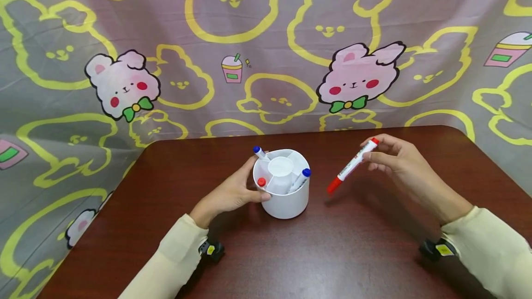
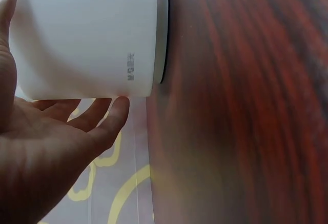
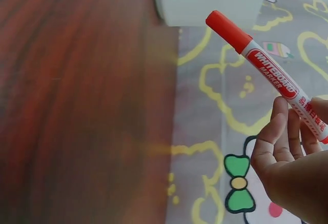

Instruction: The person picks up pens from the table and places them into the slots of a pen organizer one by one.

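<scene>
A white round pen holder (image 1: 285, 206) with compartments stands on the table, also large in the left wrist view. My left hand (image 1: 233, 190) grips its left side, the thumb along the near wall and the fingers behind it. Inside are two blue-capped markers, one at the back left (image 1: 261, 153) and one at the right (image 1: 300, 181), plus a red-ended marker (image 1: 261, 182) at the front left. To the right, my right hand (image 1: 392, 156) pinches a red whiteboard marker (image 1: 353, 164) near its upper end. That marker slants in the air, its red cap down toward the holder.
The dark brown wooden table (image 1: 332, 253) reaches back to a hanging cloth (image 1: 274, 59) printed with cartoon animals. Both sleeves are cream, and a small black wrist device (image 1: 436, 249) sits under the right cuff, another (image 1: 213, 250) under the left.
</scene>
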`<move>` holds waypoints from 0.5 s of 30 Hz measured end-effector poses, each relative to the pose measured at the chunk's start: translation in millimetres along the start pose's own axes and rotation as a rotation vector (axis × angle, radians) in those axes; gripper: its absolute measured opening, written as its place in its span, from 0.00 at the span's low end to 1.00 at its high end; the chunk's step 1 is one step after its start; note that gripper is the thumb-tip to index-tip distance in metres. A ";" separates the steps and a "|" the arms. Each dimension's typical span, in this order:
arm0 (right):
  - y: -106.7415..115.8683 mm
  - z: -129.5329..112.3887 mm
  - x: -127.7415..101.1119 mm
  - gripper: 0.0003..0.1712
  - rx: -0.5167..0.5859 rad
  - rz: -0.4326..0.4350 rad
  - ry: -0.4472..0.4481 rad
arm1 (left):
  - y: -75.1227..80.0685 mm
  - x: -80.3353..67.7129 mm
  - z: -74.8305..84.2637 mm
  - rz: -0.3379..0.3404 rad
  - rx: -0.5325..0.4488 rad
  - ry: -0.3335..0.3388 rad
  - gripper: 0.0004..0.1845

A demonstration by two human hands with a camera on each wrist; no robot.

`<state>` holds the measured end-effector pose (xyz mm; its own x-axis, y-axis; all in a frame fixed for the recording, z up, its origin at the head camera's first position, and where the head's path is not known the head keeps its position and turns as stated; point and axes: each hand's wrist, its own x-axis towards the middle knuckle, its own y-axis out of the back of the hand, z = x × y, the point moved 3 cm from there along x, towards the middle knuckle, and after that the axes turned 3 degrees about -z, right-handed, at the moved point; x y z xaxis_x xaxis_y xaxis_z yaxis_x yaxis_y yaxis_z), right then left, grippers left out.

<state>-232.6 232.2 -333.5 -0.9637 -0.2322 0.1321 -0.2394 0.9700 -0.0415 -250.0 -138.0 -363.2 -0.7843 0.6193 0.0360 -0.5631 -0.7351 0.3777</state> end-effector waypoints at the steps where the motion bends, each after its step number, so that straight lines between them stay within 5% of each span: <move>1: -0.5 -2.4 1.2 0.09 0.010 -0.002 0.010 | -0.6 0.0 0.1 0.000 -0.002 0.001 0.55; 15: -7.4 -34.5 15.8 0.08 0.194 -0.003 0.157 | -2.2 1.3 0.7 -0.003 -0.005 0.013 0.54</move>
<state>-241.9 223.8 -296.9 -0.9365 -0.2063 0.2837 -0.2748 0.9341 -0.2278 -249.6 -135.4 -363.3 -0.7857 0.6182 0.0229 -0.5669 -0.7344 0.3732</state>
